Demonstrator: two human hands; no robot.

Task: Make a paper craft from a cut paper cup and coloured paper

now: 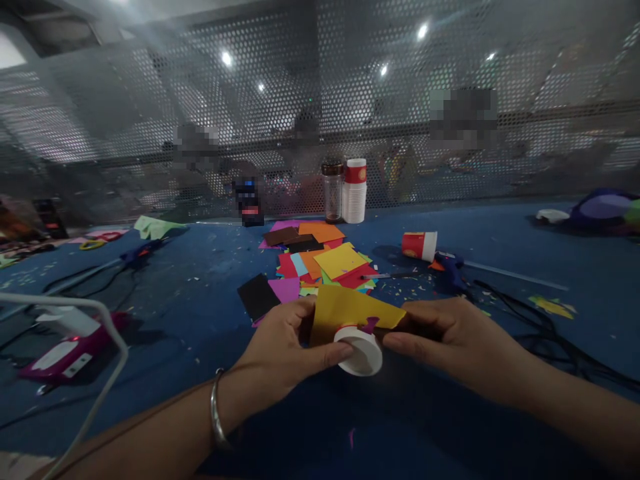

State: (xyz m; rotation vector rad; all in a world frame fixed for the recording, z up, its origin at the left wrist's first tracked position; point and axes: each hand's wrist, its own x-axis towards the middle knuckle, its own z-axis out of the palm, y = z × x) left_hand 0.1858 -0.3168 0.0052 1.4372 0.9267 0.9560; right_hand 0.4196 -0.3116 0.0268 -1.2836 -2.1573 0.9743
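Observation:
Between my hands is a paper cup [364,360], tilted so its white round end faces me. A sheet of yellow paper [350,310] stands against the cup, and a small purple paper piece [371,325] shows where they meet. My left hand [285,340] grips the cup, its thumb on the white end and its fingers behind the yellow paper. My right hand [440,333] pinches the right corner of the yellow paper between thumb and fingers. The cup's far side is hidden by the paper.
Coloured paper sheets [340,260] lie piled beyond my hands. A red-and-white cup [419,246] rests on its side near a blue glue gun [453,270] with black cables. Stacked cups [355,193] and a jar [333,193] stand by the mesh screen. A magenta power strip [75,350] lies left.

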